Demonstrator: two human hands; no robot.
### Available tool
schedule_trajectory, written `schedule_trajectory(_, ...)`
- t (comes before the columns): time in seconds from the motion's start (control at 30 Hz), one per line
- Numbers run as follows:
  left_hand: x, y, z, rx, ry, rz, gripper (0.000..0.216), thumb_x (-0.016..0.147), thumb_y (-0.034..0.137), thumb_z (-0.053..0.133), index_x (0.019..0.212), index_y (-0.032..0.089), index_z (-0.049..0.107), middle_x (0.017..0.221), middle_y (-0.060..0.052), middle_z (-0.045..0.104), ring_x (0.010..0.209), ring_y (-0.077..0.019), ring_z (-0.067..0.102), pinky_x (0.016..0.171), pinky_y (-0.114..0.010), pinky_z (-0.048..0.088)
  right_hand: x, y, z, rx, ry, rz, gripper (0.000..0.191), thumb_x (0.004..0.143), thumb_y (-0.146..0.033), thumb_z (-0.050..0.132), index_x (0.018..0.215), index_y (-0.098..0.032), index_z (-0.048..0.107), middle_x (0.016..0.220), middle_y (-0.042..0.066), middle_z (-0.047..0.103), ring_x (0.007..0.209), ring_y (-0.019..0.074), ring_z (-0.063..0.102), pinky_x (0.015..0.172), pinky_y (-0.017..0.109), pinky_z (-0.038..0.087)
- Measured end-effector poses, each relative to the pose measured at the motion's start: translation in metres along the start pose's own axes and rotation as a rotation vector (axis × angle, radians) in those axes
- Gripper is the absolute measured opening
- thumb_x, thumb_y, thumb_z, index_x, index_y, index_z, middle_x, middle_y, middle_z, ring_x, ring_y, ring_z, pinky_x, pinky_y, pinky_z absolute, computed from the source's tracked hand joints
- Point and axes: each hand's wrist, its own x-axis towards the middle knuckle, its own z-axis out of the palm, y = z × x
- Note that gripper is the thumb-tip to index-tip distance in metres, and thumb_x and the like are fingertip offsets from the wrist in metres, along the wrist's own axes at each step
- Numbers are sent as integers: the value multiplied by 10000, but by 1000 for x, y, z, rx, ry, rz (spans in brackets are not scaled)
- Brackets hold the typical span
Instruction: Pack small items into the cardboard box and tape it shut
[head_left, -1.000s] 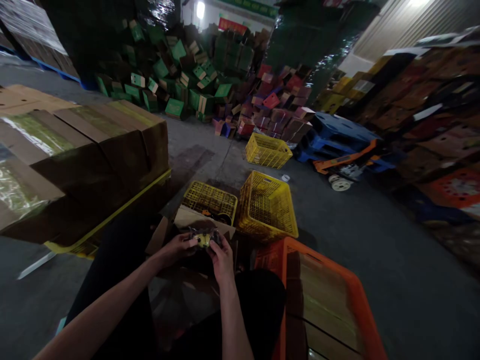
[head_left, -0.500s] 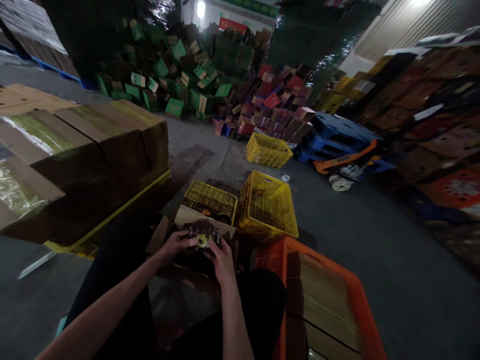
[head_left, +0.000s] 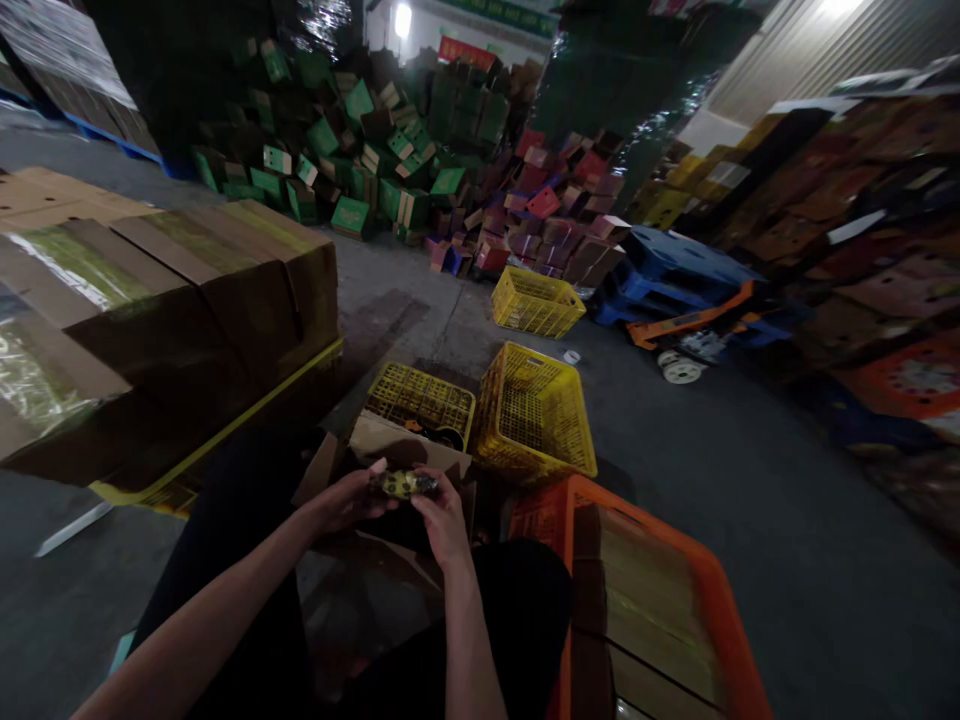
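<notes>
A small yellow and dark package in shiny clear wrapping (head_left: pixel 405 485) is held level over an open cardboard box (head_left: pixel 409 437); I cannot make out its contents. My left hand (head_left: pixel 352 500) grips its left end, thumb on top and fingers curled beneath. Round the right end, my right hand (head_left: pixel 444 510) closes with thumb and fingers. The box stands between my knees with its flaps raised, and its inside is mostly dark. Just behind it, an orange and black tool (head_left: pixel 435 432), perhaps a tape dispenser, lies on a yellow crate (head_left: pixel 420 390).
An orange crate (head_left: pixel 652 530) of cardboard boxes stands at my right knee. Yellow crates (head_left: pixel 536 400) sit ahead. Taped cartons (head_left: pixel 187 270) rest on a yellow crate at left. Farther off are heaped green boxes (head_left: pixel 352 215), blue pallets (head_left: pixel 682 265) and an orange pallet jack (head_left: pixel 697 320).
The package has been tipped and now looks thinner, seen more edge-on. My left fingers have shifted beneath it. The crates and boxes around have stayed put.
</notes>
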Motion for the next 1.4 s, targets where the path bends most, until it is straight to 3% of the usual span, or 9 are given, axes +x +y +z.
schedule_trajectory(0.2,4,1,3,2,-8,197,585,686,401,884,1195,173,705,1187,-141,699,998,-251,684,820,-296,510,4,3,0,128,104,43,601,669,-230,760,1255,-313,653,1316,10,653,1226,262,579,981,386,497)
schedule_trajectory(0.33,6,0,2,21,17,285,626,658,349,903,1223,185,687,1222,-132,681,994,-256,682,841,-323,511,7,5,-4,300,152,180,544,802,-497,674,1314,-328,595,1241,44,691,1105,268,653,821,409,572)
schedule_trajectory(0.4,5,0,2,75,6,302,618,649,325,906,1207,171,690,1188,-128,694,971,-257,686,841,-326,511,7,6,-5,275,156,204,551,817,-575,656,1297,-309,611,1235,60,695,1081,265,663,774,384,583)
schedule_trajectory(0.5,2,-2,4,152,-19,298,647,641,311,905,1227,157,679,1127,-130,713,956,-275,690,847,-346,514,5,8,-4,150,172,171,496,736,-483,795,1159,-244,696,1151,63,728,1011,243,681,762,331,578)
schedule_trajectory(0.67,3,-2,12,53,10,346,859,635,318,912,1407,231,545,1362,-142,602,1203,-317,599,965,-373,483,2,9,-3,112,154,130,405,712,-419,830,1033,-186,753,999,57,763,914,224,697,792,329,573)
schedule_trajectory(0.83,1,0,16,78,-31,275,742,677,426,879,1300,109,631,1154,-181,708,986,-308,698,864,-370,523,3,10,-3,123,176,120,405,696,-402,842,1029,-186,759,1015,59,765,918,223,699,790,314,572)
schedule_trajectory(1.07,-1,-1,12,120,13,348,617,706,407,862,1231,133,688,1095,-135,736,942,-282,705,851,-355,532,3,11,-1,153,130,110,504,734,-361,824,1207,-247,692,1203,43,721,1107,236,658,928,340,534)
schedule_trajectory(1.23,-4,2,15,109,-25,317,600,706,389,863,1220,124,701,1068,-134,744,940,-281,705,870,-360,524,5,13,-5,61,131,67,348,742,-390,805,1035,-207,760,989,43,771,930,228,697,872,339,530)
schedule_trajectory(1.4,-4,2,17,81,29,276,579,722,490,827,1155,116,733,972,-122,756,856,-253,705,777,-316,527,4,10,-7,57,159,23,246,737,-359,805,931,-212,770,890,18,757,833,194,683,802,300,518)
